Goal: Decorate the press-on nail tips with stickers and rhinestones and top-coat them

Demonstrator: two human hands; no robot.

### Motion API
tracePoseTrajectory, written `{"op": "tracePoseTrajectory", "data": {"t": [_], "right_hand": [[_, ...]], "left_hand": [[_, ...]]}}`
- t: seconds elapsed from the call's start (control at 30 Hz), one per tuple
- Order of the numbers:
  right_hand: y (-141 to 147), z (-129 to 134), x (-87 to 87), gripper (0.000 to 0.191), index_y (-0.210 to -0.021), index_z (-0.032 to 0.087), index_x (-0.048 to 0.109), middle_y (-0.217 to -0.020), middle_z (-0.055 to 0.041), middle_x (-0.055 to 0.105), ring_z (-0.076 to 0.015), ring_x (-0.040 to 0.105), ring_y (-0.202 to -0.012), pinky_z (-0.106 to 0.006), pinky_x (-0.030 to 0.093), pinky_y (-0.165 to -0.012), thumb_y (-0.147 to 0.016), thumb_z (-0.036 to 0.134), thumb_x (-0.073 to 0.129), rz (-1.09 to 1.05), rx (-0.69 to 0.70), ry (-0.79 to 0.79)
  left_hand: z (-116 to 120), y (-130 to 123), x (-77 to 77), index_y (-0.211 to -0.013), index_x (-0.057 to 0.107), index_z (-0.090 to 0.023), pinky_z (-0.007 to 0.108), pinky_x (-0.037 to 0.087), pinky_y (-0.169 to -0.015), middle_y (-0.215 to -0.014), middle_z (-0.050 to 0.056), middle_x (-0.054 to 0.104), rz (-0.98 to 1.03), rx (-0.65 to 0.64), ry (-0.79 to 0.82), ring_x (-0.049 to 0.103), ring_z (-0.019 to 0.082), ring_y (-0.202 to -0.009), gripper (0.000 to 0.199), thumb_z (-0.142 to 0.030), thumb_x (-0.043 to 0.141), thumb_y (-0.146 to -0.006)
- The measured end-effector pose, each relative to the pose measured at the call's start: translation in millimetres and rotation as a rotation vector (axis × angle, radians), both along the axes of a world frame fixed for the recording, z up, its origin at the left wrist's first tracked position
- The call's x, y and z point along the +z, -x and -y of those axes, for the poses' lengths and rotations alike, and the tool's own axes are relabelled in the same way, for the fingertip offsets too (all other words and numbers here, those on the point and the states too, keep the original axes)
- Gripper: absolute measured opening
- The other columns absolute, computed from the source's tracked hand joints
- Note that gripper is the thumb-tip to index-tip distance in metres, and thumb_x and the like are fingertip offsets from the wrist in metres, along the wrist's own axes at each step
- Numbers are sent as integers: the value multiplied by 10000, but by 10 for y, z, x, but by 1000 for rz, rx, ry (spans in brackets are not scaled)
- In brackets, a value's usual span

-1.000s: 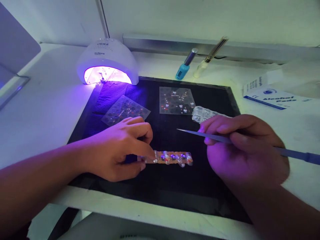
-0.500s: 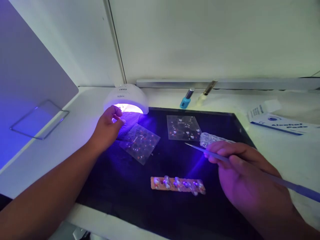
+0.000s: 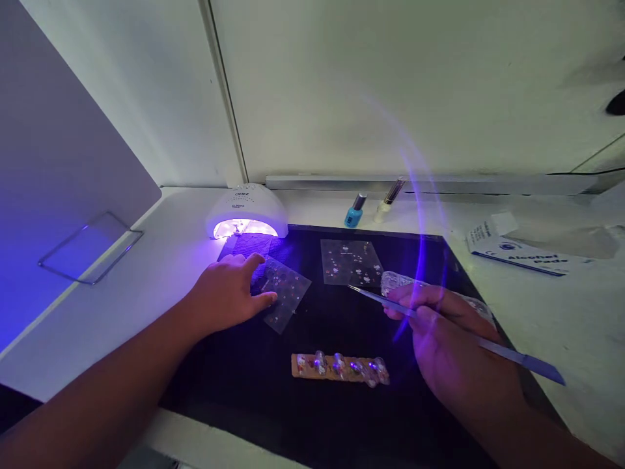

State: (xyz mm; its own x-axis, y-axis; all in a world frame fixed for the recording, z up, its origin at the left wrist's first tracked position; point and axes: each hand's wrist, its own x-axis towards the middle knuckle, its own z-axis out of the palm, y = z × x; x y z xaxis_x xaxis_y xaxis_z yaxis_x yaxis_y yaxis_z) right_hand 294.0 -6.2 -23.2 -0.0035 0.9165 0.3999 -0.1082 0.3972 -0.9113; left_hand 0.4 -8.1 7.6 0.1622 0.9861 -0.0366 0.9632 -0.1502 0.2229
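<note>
My left hand [image 3: 232,293] has its thumb and forefinger apart, with nothing between them, over the left edge of a clear sticker sheet [image 3: 288,294]. Behind it glows a white dome lamp [image 3: 248,205], a small item in its opening. My right hand [image 3: 454,345] holds tweezers [image 3: 508,354], their tips pointing left near a second sticker sheet [image 3: 349,262]. Partly behind that hand lies a clear, bumpy strip [image 3: 396,281]. Nearer me, an orange-brown strip [image 3: 305,367] bears several shiny nail tips.
A black mat [image 3: 322,430] covers part of the white tabletop. Behind it are a blue bottle [image 3: 353,213] and a pale bottle [image 3: 385,207] with a dark cap. An alcohol pads box [image 3: 517,254] lies at right. A wire handle [image 3: 90,251] stands out at left.
My left hand has moved away from the lamp's opening, down and right, and its fingers have opened. My right hand still holds the tweezers. The view has shifted slightly.
</note>
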Motion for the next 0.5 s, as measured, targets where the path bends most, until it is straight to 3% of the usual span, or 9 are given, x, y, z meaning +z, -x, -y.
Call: {"op": "tracePoseTrajectory", "data": {"t": [0.17, 0.27, 0.5], "right_hand": [[-11, 19, 11, 49, -774, 273, 761, -736, -2, 709, -176, 653, -666, -336, 525, -655, -794, 299, 724, 16, -20, 2], [-22, 44, 13, 16, -785, 273, 756, -769, 1, 704, -171, 654, -699, -338, 541, -694, -790, 279, 742, -15, -10, 8], [4, 110, 103, 34, -784, 286, 768, -795, -6, 697, -172, 642, -700, -346, 531, -682, -798, 305, 744, -41, -1, -33]], "left_hand": [[1, -58, -128, -1363, 494, -183, 546, 459, -890, -1105, 154, 617, 24, -55, -42, 576, 375, -1035, 726, -577, 673, -781], [-16, -38, -193, -1371, 463, -206, 524, 460, -911, -1131, 132, 595, 119, -76, -56, 570, 340, -1044, 719, -508, 717, -770], [-143, 134, -224, -1316, 455, -217, 300, 454, -669, -844, -14, 523, 538, -161, 100, 512, 135, -708, 484, -250, 599, -856]]}}
